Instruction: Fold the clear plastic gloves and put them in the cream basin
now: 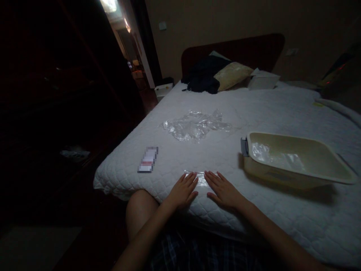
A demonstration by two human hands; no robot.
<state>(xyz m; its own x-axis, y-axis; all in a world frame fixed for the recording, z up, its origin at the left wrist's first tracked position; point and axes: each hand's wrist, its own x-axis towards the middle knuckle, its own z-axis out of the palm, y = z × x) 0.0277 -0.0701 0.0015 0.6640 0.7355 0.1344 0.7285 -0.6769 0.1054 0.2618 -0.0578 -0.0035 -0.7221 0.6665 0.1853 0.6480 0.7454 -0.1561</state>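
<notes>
A small folded clear plastic bag (201, 180) lies flat on the quilted white bed (225, 222), close to its front edge. My left hand (184, 189) rests palm down on the bag's left side, fingers stretched out. On its right side, my right hand (222, 188) presses flat in the same way, with the thumb apart. Shiny plastic shows between the two hands; the parts under my fingers are hidden. Further back on the bed spreads a crumpled heap of clear plastic (194, 125).
To the right stands a cream plastic bin (282, 177) with grey latches and flat plastic pieces inside. A blurred phone-like rectangle (148, 160) lies to the left. Dark clothing (205, 71), a beige pillow (232, 76) and a white box (264, 79) sit by the headboard (254, 47).
</notes>
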